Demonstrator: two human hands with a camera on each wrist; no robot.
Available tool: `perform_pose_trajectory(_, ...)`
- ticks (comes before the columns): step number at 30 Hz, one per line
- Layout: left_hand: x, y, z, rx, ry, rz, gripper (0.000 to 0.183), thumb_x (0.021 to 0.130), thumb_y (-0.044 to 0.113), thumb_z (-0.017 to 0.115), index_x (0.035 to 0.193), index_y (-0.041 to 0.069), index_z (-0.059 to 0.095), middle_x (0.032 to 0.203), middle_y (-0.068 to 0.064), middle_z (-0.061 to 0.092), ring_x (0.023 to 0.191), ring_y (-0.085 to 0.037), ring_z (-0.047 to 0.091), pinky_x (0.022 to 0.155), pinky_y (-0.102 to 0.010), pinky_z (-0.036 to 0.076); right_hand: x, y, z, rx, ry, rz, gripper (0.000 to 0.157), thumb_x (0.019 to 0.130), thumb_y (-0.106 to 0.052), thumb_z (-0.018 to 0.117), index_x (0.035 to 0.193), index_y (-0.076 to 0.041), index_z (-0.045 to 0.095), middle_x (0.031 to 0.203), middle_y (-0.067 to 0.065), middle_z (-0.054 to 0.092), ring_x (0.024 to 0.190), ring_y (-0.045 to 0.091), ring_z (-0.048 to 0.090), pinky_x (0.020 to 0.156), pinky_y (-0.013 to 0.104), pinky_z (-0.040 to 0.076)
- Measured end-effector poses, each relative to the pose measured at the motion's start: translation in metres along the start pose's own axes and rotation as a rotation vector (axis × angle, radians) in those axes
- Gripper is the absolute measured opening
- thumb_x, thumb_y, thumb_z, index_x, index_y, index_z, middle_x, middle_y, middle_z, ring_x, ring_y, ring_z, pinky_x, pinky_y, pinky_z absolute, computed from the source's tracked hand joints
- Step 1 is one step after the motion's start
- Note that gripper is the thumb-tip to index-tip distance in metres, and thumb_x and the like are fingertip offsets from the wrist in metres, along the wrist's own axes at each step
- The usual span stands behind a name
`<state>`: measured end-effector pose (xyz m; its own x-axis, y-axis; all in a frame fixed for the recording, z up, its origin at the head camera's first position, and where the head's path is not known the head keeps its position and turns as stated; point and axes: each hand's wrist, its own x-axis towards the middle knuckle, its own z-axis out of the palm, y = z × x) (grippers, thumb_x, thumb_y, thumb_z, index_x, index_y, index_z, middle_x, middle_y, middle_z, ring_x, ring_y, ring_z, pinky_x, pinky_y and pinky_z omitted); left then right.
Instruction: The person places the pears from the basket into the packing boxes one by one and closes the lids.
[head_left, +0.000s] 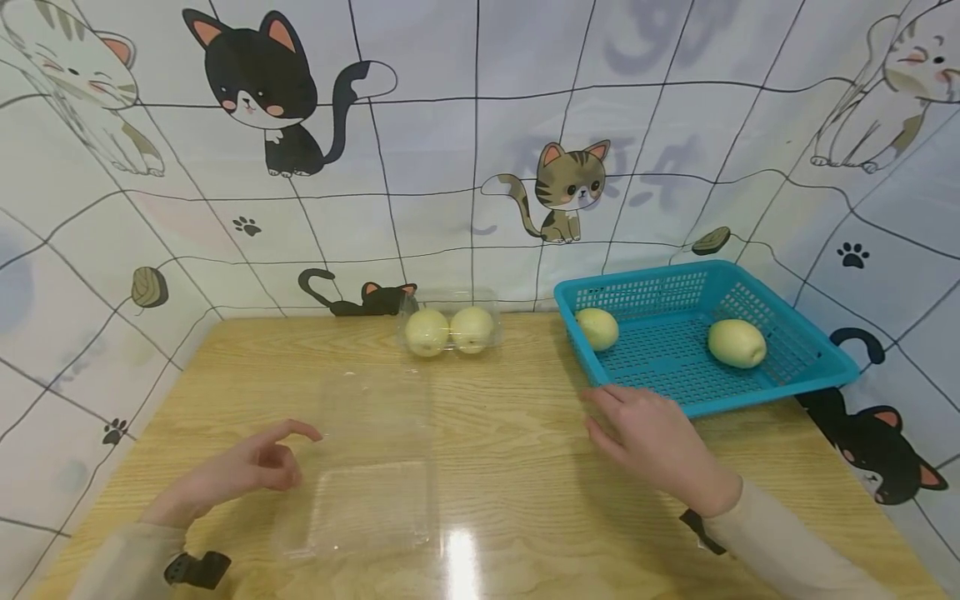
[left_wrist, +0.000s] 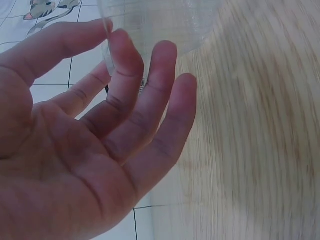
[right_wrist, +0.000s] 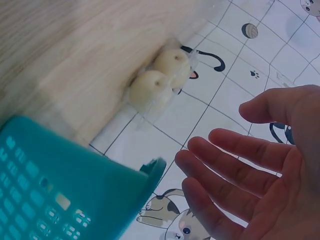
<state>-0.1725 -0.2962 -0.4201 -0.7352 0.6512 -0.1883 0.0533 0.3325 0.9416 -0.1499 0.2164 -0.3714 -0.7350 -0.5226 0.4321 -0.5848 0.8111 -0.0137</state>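
An open clear plastic clamshell box lies flat on the left half of the table, with nothing inside. At its left edge, my left hand stretches out the index finger while the others bend loosely; whether the fingertip touches the plastic is unclear. My right hand hovers at the near left corner of a blue basket, its fingers relaxed around nothing. Inside the basket are two pale yellow-green fruits, one against the left wall and another towards the right.
Further back on the wooden table, a clear box holds two pale yellow-green fruits side by side. A cat-patterned cloth hangs behind the table and along its sides.
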Motion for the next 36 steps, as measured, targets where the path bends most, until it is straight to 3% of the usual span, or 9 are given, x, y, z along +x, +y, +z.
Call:
perform_pose_trajectory(9,0.008,0.003,0.009,0.012,-0.015,0.022,0.046,0.093,0.002,0.058,0.135,0.000,0.039,0.084,-0.011,0.061,0.082,-0.022,0.060,0.075,-0.028,0.051,0.006,0.012,-0.009,0.000,-0.038,-0.032,0.025,0.082,-0.016,0.073,0.103,-0.003,0.068,0.093,0.006,0.067,0.064,0.019,0.062,0.053,0.035,0.053)
perform_pose_trajectory(20,0.017,0.007,0.016,0.004,-0.013,-0.023,0.048,0.093,0.005,0.059,0.135,-0.001,0.038,0.086,-0.016,0.062,0.084,-0.023,0.060,0.076,-0.027,0.051,0.014,0.026,-0.020,0.006,-0.162,-0.059,0.029,0.084,-0.016,0.072,0.109,-0.002,0.066,0.098,0.008,0.064,0.065,0.017,0.060,0.056,0.034,0.053)
perform_pose_trajectory(27,0.025,0.006,0.019,-0.013,-0.009,-0.047,0.051,0.091,0.006,0.063,0.135,-0.003,0.038,0.082,-0.011,0.063,0.080,-0.018,0.060,0.074,-0.029,0.051,0.016,0.032,-0.024,0.013,-0.269,-0.058,0.031,0.087,-0.018,0.071,0.114,-0.004,0.065,0.104,0.009,0.063,0.076,0.022,0.063,0.063,0.039,0.053)
perform_pose_trajectory(36,0.030,0.008,0.025,-0.036,-0.012,-0.087,0.050,0.094,0.010,0.061,0.137,0.000,0.037,0.082,-0.010,0.061,0.083,-0.023,0.060,0.077,-0.033,0.051,0.019,0.038,-0.031,0.057,-0.440,-0.022,0.035,0.090,-0.018,0.067,0.122,-0.005,0.062,0.111,0.010,0.062,0.087,0.025,0.063,0.071,0.044,0.053)
